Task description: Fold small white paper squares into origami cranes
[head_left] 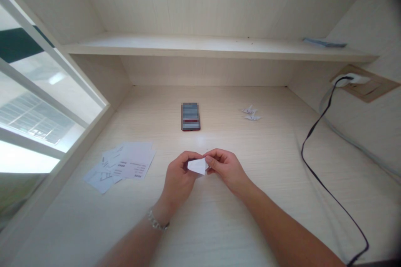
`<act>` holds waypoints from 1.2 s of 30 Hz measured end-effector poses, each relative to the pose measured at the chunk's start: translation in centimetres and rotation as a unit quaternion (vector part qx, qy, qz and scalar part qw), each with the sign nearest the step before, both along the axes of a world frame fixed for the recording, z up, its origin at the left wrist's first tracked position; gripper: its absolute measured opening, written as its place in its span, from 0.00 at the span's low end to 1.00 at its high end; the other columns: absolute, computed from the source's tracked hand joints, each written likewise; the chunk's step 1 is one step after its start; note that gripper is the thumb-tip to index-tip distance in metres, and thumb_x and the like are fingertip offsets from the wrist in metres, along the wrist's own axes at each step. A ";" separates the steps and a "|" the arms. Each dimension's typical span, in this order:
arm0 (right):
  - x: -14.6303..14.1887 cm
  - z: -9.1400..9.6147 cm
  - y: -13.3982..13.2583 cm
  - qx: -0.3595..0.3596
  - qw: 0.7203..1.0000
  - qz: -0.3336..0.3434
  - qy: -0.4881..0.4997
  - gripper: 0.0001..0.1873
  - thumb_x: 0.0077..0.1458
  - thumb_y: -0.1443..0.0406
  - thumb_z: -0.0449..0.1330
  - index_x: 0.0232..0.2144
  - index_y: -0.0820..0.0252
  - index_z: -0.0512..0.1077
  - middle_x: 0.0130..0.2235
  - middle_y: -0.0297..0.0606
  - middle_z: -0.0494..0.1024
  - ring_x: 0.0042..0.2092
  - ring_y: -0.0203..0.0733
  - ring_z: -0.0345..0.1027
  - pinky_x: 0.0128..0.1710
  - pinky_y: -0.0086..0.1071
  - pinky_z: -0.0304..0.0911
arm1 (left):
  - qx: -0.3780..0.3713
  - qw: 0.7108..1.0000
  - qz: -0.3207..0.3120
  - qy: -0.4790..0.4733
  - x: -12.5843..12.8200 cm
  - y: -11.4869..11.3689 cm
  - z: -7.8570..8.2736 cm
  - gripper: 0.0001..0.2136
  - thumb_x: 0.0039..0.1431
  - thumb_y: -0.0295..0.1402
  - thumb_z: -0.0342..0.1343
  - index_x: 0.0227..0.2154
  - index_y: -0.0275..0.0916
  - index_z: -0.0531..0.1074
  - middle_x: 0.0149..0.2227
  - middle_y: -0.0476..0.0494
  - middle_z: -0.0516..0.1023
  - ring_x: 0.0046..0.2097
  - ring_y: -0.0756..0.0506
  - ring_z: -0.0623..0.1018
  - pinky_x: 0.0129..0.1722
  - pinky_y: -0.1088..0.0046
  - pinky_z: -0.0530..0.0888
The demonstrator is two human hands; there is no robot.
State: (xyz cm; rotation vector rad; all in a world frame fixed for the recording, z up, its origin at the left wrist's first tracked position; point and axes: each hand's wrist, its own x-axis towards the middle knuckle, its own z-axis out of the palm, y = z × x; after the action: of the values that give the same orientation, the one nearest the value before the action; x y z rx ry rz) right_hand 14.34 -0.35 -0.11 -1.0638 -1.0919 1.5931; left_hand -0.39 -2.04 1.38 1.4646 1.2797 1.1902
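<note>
Between my two hands, above the middle of the desk, is a small piece of folded white paper (196, 167). My left hand (181, 177) is closed around its left side, and a bracelet circles that wrist. With thumb and fingers, my right hand (226, 168) pinches the paper's right edge. The hands nearly meet at the paper's top. Parts of the fold are hidden behind the fingers. Farther back on the right lie folded paper cranes (250, 113). A fanned pile of printed paper sheets (131, 160) rests left of my hands.
A phone (190, 117), its screen blurred, lies beyond my hands. At right, a black cable (313, 129) runs from a wall socket (365, 83) down across the desk. A shelf (188, 46) spans the back, with a flat grey item (326, 43) on it. A window (44, 91) borders the left.
</note>
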 end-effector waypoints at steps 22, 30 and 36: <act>0.1 0.2 0.1 -0.015 1.000 0.005 0.007 0.14 0.43 0.57 0.64 0.28 0.62 0.74 0.23 0.33 0.74 0.24 0.33 0.67 0.25 0.27 0.63 | -0.036 0.998 -0.006 -0.042 0.2 0.1 -0.3 0.08 0.53 0.33 0.54 0.35 0.38 0.73 0.30 0.47 0.76 0.31 0.50 0.74 0.31 0.76 0.69; 0.2 -0.3 0.1 -0.018 0.999 0.030 0.033 0.13 0.46 0.57 0.62 0.29 0.62 0.73 0.24 0.34 0.74 0.25 0.34 0.67 0.27 0.30 0.62 | -0.092 0.984 -0.073 -0.132 0.2 -0.1 -0.2 0.10 0.54 0.35 0.53 0.38 0.37 0.71 0.23 0.48 0.75 0.24 0.50 0.74 0.26 0.75 0.71; 0.6 -0.3 0.1 -0.064 0.995 0.031 0.065 0.11 0.43 0.60 0.65 0.28 0.62 0.73 0.26 0.33 0.72 0.26 0.31 0.64 0.27 0.26 0.62 | 0.005 0.998 -0.027 -0.053 -0.6 0.3 0.0 0.07 0.49 0.29 0.58 0.33 0.38 0.74 0.35 0.45 0.76 0.34 0.50 0.74 0.30 0.78 0.70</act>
State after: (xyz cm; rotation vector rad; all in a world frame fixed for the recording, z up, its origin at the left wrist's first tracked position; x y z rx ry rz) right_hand 14.89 -0.23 -0.43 -1.0029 -0.9546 1.7753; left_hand -1.01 -1.76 1.36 1.4151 1.1562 1.2232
